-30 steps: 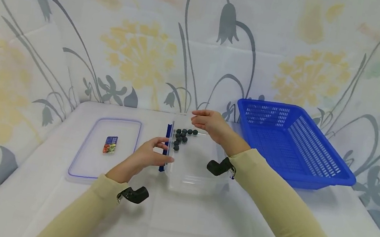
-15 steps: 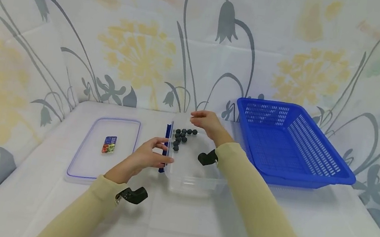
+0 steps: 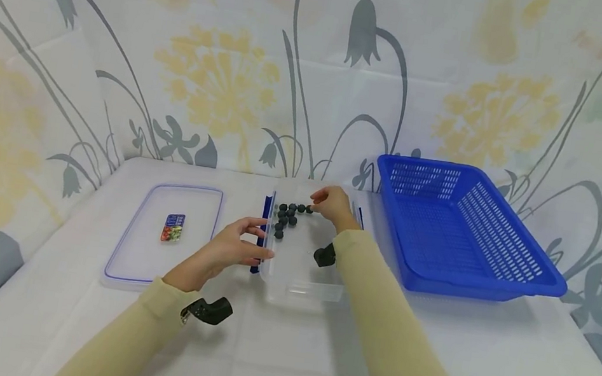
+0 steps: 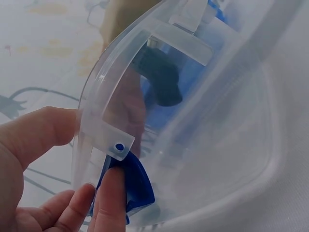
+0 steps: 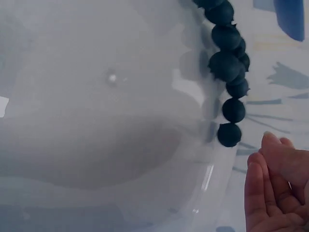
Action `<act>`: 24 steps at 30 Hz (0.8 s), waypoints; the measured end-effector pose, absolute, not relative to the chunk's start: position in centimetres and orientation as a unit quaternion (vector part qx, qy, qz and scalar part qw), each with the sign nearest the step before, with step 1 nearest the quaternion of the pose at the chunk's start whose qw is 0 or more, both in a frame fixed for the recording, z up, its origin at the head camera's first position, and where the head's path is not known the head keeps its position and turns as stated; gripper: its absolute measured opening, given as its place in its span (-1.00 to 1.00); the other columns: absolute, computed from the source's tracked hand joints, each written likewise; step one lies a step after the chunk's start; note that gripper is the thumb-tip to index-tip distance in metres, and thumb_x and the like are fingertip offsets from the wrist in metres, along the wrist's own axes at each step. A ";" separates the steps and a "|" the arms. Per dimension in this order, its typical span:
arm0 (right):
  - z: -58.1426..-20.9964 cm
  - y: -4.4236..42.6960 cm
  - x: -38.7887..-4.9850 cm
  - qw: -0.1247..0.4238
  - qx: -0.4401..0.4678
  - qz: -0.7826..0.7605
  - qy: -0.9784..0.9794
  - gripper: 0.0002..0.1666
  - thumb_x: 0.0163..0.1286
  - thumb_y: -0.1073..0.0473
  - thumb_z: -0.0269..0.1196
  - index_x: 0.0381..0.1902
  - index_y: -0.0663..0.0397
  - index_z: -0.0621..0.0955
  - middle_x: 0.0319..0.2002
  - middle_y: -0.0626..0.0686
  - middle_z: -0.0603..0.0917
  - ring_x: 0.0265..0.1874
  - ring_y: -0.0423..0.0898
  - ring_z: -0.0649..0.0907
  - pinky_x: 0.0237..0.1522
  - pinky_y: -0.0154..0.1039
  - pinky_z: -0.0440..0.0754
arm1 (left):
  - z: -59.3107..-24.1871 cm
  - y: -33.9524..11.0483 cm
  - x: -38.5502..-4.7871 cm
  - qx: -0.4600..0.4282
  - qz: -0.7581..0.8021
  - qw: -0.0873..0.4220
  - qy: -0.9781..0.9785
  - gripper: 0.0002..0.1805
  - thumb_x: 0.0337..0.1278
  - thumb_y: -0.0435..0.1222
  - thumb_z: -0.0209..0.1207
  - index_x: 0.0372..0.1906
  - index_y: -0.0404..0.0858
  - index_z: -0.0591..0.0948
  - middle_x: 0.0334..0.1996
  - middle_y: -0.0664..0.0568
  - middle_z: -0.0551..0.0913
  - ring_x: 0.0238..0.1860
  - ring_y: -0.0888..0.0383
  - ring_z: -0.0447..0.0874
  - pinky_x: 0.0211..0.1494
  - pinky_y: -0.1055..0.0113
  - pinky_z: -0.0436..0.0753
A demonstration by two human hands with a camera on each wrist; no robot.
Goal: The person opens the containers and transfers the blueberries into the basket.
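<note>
A clear plastic container (image 3: 305, 290) with blue latches stands mid-table in the head view. Several dark, round blueberries (image 3: 282, 221) lie in it along the left and far sides. My left hand (image 3: 226, 247) grips its left side; in the left wrist view the thumb is at the rim and fingers are around a blue latch (image 4: 140, 186). Over the far part of the container is my right hand (image 3: 335, 207), close to the end blueberry (image 5: 229, 135). Its thumb and fingertips come near each other in the right wrist view, apart from the berries, with nothing visible between them.
To the right sits a blue perforated basket (image 3: 486, 286). A clear lid (image 3: 129, 229) with a blue-violet edge lies flat on the left, bearing a small printed label (image 3: 173, 228). A floral cloth (image 3: 311, 119) hangs behind the white-covered table (image 3: 265, 363).
My right hand has come down and slightly inward to the end of the blueberry row, its fingers drawing closer together. The left hand has stayed at the container's side.
</note>
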State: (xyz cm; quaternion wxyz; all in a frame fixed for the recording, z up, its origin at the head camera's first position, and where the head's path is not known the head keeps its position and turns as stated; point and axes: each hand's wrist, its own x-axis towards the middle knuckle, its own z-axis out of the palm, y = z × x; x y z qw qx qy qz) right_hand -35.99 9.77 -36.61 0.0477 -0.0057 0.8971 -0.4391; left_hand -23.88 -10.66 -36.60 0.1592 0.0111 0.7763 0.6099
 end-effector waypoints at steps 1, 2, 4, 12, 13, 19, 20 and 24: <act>-36.8 9.8 -36.0 0.046 -0.006 -0.432 0.901 -0.68 0.20 0.43 0.26 -0.05 0.30 0.59 -0.13 0.18 0.58 -0.13 0.04 0.54 -0.07 -0.18 0.54 | -36.6 -10.7 -23.9 0.012 0.610 0.159 0.776 -0.21 -0.09 -0.40 0.37 0.32 -0.15 0.30 0.07 -0.12 0.37 -0.15 0.02 0.57 -0.11 0.22 0.64; -36.9 9.9 -36.0 0.046 -0.007 -0.427 0.903 -0.68 0.19 0.44 0.25 -0.06 0.30 0.59 -0.13 0.19 0.58 -0.13 0.05 0.54 -0.08 -0.18 0.54 | -36.6 -10.7 -23.8 0.013 0.610 0.159 0.776 -0.21 -0.08 -0.40 0.37 0.32 -0.15 0.30 0.07 -0.12 0.37 -0.14 0.02 0.57 -0.11 0.22 0.64; -37.2 10.0 -36.2 0.049 -0.011 -0.417 0.907 -0.67 0.19 0.45 0.25 -0.05 0.30 0.59 -0.11 0.19 0.57 -0.12 0.05 0.53 -0.06 -0.18 0.54 | -36.6 -10.7 -23.7 0.014 0.612 0.160 0.775 -0.22 -0.08 -0.40 0.36 0.32 -0.15 0.30 0.07 -0.12 0.36 -0.14 0.02 0.57 -0.10 0.22 0.64; -38.0 10.2 -37.1 0.075 -0.030 -0.369 0.926 -0.60 0.19 0.46 0.24 0.03 0.29 0.56 -0.03 0.21 0.55 -0.01 0.07 0.50 0.05 -0.16 0.49 | -36.7 -10.7 -23.6 0.022 0.617 0.161 0.770 -0.21 -0.09 -0.40 0.37 0.32 -0.16 0.29 0.07 -0.12 0.35 -0.13 0.02 0.56 -0.10 0.22 0.64; -38.1 10.2 -37.3 0.080 -0.035 -0.359 0.929 -0.59 0.19 0.45 0.24 0.04 0.29 0.56 -0.02 0.21 0.55 0.00 0.07 0.50 0.07 -0.16 0.48 | -36.7 -10.8 -23.7 0.024 0.618 0.161 0.769 -0.21 -0.08 -0.40 0.36 0.32 -0.16 0.29 0.07 -0.12 0.35 -0.12 0.02 0.56 -0.10 0.21 0.64; -38.4 10.0 -37.5 0.115 -0.066 -0.310 0.941 -0.58 0.18 0.42 0.26 0.04 0.29 0.55 0.02 0.21 0.53 0.02 0.07 0.49 0.09 -0.14 0.46 | -37.0 -10.9 -23.8 0.025 0.619 0.162 0.768 -0.21 -0.08 -0.39 0.36 0.33 -0.16 0.28 0.08 -0.12 0.35 -0.11 0.02 0.56 -0.08 0.21 0.63; -38.4 10.0 -37.5 0.117 -0.066 -0.306 0.943 -0.58 0.17 0.41 0.27 0.03 0.28 0.56 0.02 0.22 0.53 0.01 0.08 0.50 0.06 -0.14 0.48 | -37.0 -10.9 -23.8 0.025 0.619 0.163 0.768 -0.21 -0.07 -0.39 0.36 0.33 -0.16 0.28 0.09 -0.12 0.34 -0.10 0.02 0.55 -0.08 0.21 0.63; -38.1 9.9 -37.1 0.120 -0.077 -0.302 0.943 -0.58 0.15 0.37 0.32 0.01 0.23 0.56 -0.05 0.21 0.54 -0.10 0.07 0.53 -0.05 -0.14 0.53 | -37.0 -10.9 -23.9 0.029 0.621 0.161 0.766 -0.21 -0.06 -0.39 0.35 0.33 -0.16 0.28 0.09 -0.12 0.34 -0.08 0.01 0.55 -0.07 0.20 0.63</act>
